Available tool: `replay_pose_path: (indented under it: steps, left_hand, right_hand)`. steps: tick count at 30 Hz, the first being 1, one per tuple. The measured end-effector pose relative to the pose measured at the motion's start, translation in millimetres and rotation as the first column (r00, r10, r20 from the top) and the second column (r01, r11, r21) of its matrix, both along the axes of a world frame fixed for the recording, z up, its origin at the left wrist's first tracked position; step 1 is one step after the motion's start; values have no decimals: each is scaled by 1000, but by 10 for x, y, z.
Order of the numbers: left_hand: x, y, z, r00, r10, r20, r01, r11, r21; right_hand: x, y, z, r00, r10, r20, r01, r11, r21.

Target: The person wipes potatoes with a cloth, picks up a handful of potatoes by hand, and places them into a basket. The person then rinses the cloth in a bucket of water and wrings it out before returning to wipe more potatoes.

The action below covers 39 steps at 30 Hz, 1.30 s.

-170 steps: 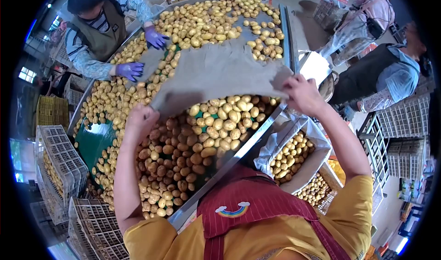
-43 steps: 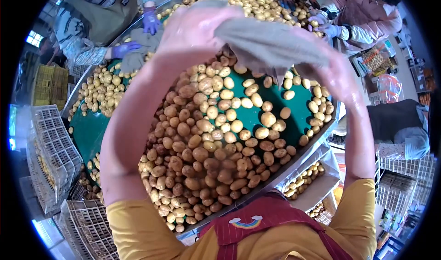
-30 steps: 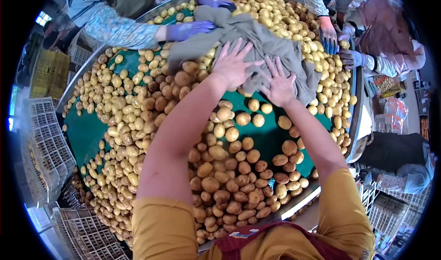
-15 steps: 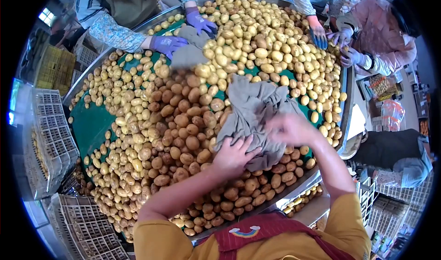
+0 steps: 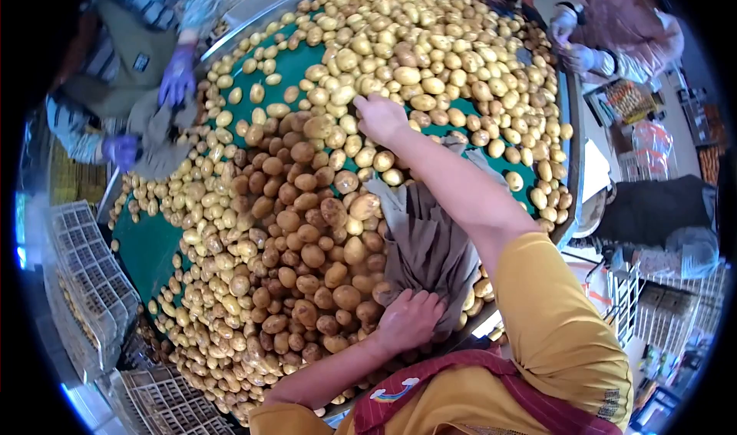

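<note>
A wet grey cloth (image 5: 430, 235) lies over the potatoes right of the middle of the table. My left hand (image 5: 412, 320) is closed on the cloth's lower end. Farther up, my right hand (image 5: 380, 120) reaches among the yellow potatoes (image 5: 407, 75), its fingers bent; what they hold, if anything, is hidden. Brown potatoes (image 5: 288, 221) are heaped just left of the cloth. My right forearm passes over the cloth's upper part.
Potatoes cover much of the green table surface (image 5: 157, 239), bounded by a metal rim (image 5: 572, 128). At the upper left, a co-worker in purple gloves handles another grey cloth (image 5: 157, 139). More co-workers' hands are at the upper right. Plastic crates (image 5: 92, 258) stand at the left.
My right hand has left the cloth and reached up to the yellow potatoes. My left hand has drawn the cloth's lower end nearer my body. The purple-gloved co-worker has moved left with their cloth.
</note>
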<state>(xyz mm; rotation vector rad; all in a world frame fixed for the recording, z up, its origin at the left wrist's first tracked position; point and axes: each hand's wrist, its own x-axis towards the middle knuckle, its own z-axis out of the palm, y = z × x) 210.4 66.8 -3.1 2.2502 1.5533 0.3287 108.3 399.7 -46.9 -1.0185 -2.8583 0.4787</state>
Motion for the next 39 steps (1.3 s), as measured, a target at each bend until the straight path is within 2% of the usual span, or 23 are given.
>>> replay_pose_path:
  steps: [1, 3, 5, 6, 7, 9, 11, 12, 13, 16, 17, 18, 19, 20, 21, 23, 24, 25, 27, 31, 34, 36, 39]
  left_hand:
    - [-6, -9, 36, 999, -10, -31, 9, 1000, -21]
    - [-27, -21, 106, 999, 26, -45, -28, 998, -57]
    - [-63, -92, 124, 996, 84, -1, -84, 993, 78]
    - [-95, 57, 287, 990, 61, -123, -88, 971, -223]
    - [-64, 162, 426, 972, -37, -232, -87, 860, -503]
    - [-239, -92, 106, 997, 62, -44, -66, 993, -95]
    - [-257, -200, 1, 953, 300, 52, -286, 940, -185]
    - [-231, -187, 53, 982, 172, -78, -178, 980, -86]
    - [-170, -98, 100, 974, 91, -208, -82, 995, 49]
    - [-22, 30, 53, 981, 40, -190, -33, 999, 36]
    - [39, 73, 12, 988, -14, -155, 15, 1000, 5]
    - [39, 106, -23, 990, -43, -136, 41, 999, -20]
    - [-31, 152, 29, 990, -33, -139, 28, 999, -41]
    - [-34, 162, 72, 999, -9, -45, 7, 999, -40]
    - [-57, 171, 122, 999, -10, -51, 8, 999, -37]
    - [-46, 162, 203, 996, 30, -82, -27, 999, 27]
    - [-64, 164, 310, 996, 26, -89, -27, 1000, -8]
    - [-62, 198, 431, 996, 38, -80, -42, 998, -50]
    - [-93, 243, 638, 997, 52, -65, -52, 999, -3]
    - [-350, 110, 1080, 983, 46, -177, -52, 998, -31]
    - [-864, -283, 1323, 939, 23, -343, -160, 912, -377]
    - [-1143, -597, 1167, 918, -12, -396, -259, 740, -621]
    - [-1138, -880, 860, 903, 149, -402, -382, 706, -597]
  right_hand:
    - [210, -56, 65, 984, -43, -173, 25, 994, -103]
    - [816, -257, 141, 729, -188, -658, -10, 959, -284]
    - [1744, -520, 351, 591, -683, -430, -245, 356, -902]
    - [2265, -658, 542, 555, -768, -320, -193, 255, -947]
    - [2780, -851, 625, 508, -808, -299, -204, 224, -953]
    - [3912, -1278, 592, 434, -863, -257, -129, 223, -966]
    - [4961, -1861, 687, 496, -857, -140, 174, 255, -951]
    - [5306, -2206, 856, 426, -904, -26, 327, 181, -928]
    - [5837, -2540, 740, 527, -827, -196, 328, 411, -851]
    - [6614, -3438, 818, 261, -945, 196, 606, 2, -796]
    - [6838, -3713, 763, 263, -925, 273, 696, -14, -718]
    - [7678, -4266, 78, 782, -608, 140, 610, 699, -372]
    - [7601, -4425, 58, 489, -728, 480, 865, 477, -157]
    - [7465, -4578, 93, 99, -649, 754, 956, 272, 108]
    - [7348, -4520, 181, 291, -629, 721, 838, 532, 125]
    - [6720, -4068, 217, 457, -806, 376, 882, 467, -72]
    - [6162, -3746, 425, 612, -776, 154, 789, 585, -188]
    - [5645, -3409, 455, 759, -640, -119, 613, 764, -201]
    - [4636, -2875, 552, 899, -346, -268, 328, 938, -111]
    - [3194, -2241, 727, 1000, 10, -10, -11, 997, -81]
    - [2789, -1693, 701, 828, 262, -496, -505, 733, -457]
    - [2506, -1287, 705, 807, 160, -569, -440, 805, -398]
    - [1899, -498, 397, 882, 87, -463, -196, 962, -192]
